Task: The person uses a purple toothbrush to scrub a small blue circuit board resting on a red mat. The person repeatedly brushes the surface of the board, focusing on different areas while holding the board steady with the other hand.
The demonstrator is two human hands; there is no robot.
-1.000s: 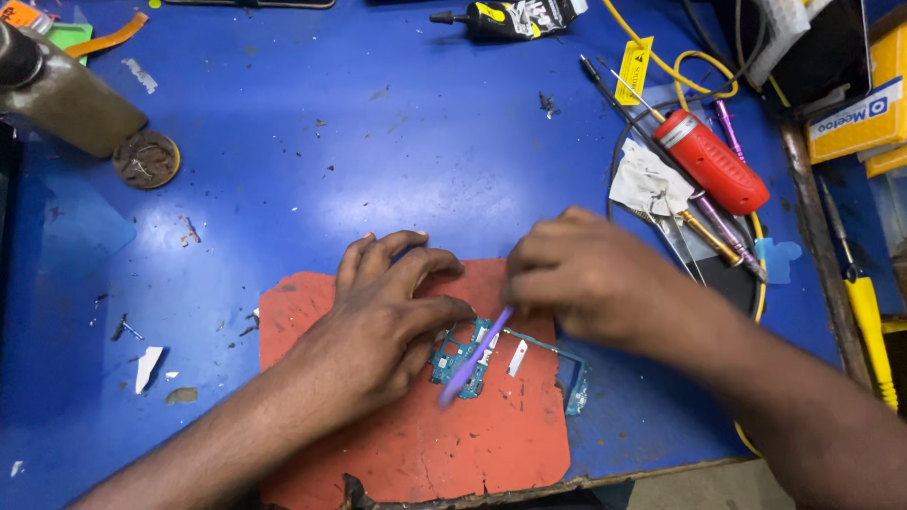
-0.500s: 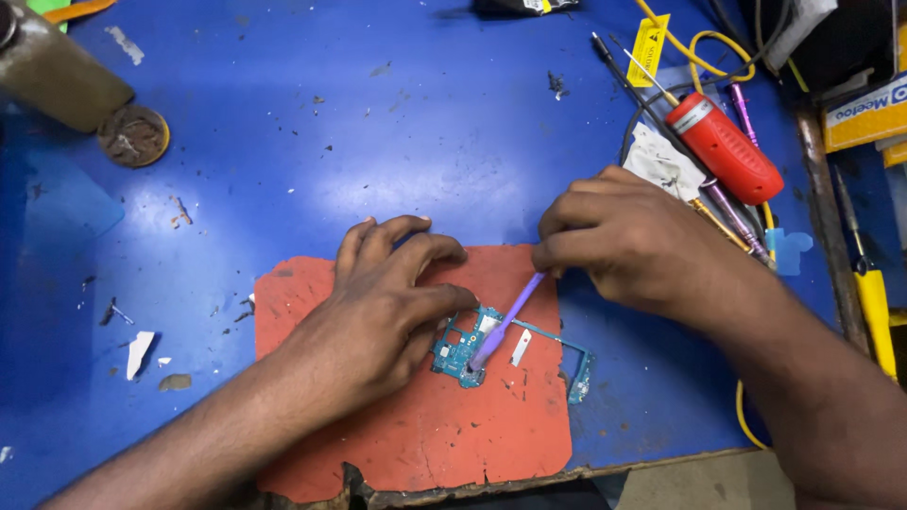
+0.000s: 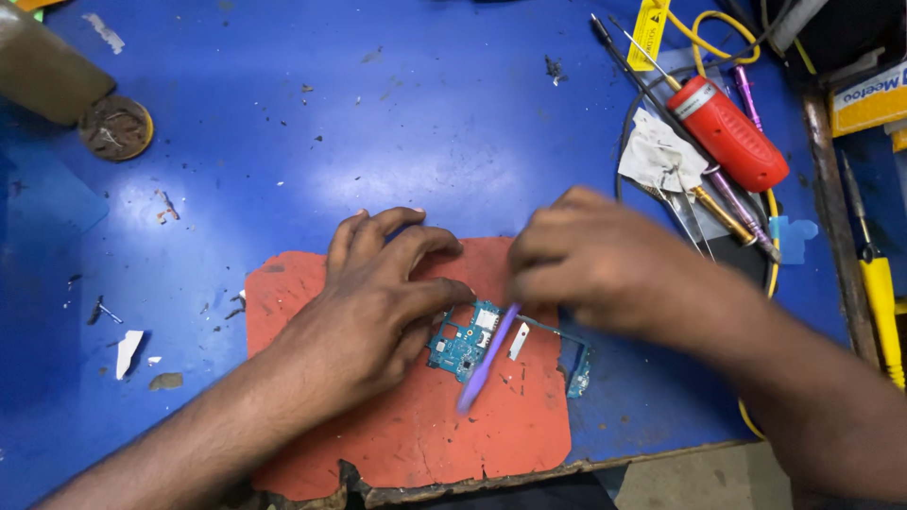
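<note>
Low in the frame's centre, on the red mat (image 3: 312,302), the left hand (image 3: 378,302) presses flat on a blue circuit board (image 3: 461,348); the right hand (image 3: 590,264) grips a purple tool (image 3: 487,361). Thin and fragile, the board looks best held by its edges.

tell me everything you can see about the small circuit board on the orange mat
The circuit board is small, teal-blue and irregular in outline, with silvery metal parts and a white patch on top. It lies flat on the orange mat, near the mat's right side. The left hand presses its left edge with the fingertips; the right hand holds a blurred purple tool slanting across it. A thin frame runs right from it.
</note>
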